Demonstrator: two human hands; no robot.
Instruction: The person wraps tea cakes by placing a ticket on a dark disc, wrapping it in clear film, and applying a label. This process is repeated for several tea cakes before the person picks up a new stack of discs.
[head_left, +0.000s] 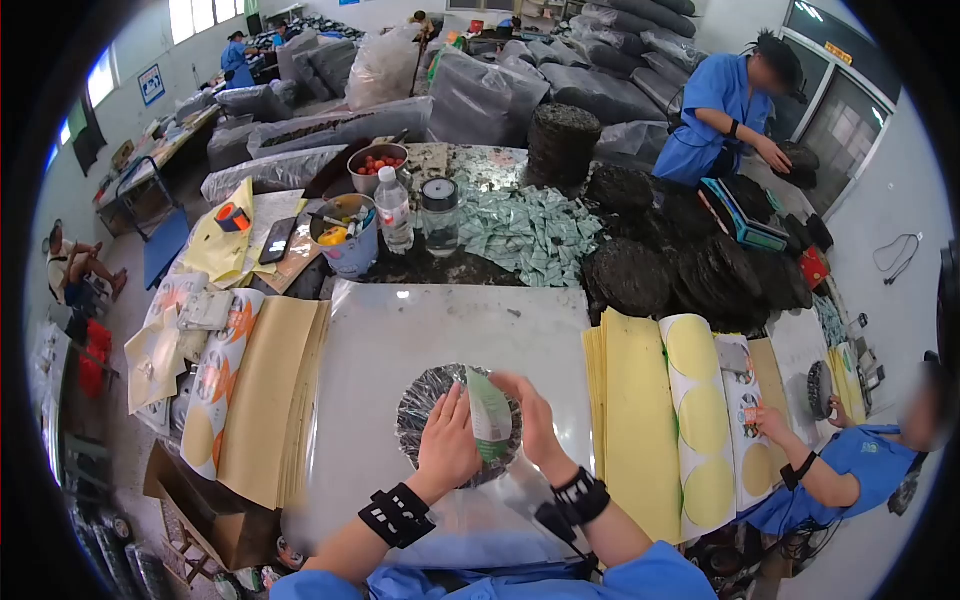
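Note:
A round dark disc wrapped in clear plastic film [412, 408] lies on the pale work board [380, 330] before me. My left hand [452, 445] rests on the disc, its fingers stretched out flat. Over the disc's right half stands a green-and-white paper slip [491, 412], tilted up between my two hands. My right hand [535, 420] curves around the slip's right side, fingers bent at its upper edge; the exact grip is partly hidden. Black bands circle both wrists.
Stacked yellow paper sheets [630, 420] and label strips [697, 420] lie to the right, brown sheets [270, 400] to the left. Behind are green sachets [530, 232], a bottle [393, 215], a jar [439, 215] and dark discs [630, 277]. Co-workers [712, 110] work at the right.

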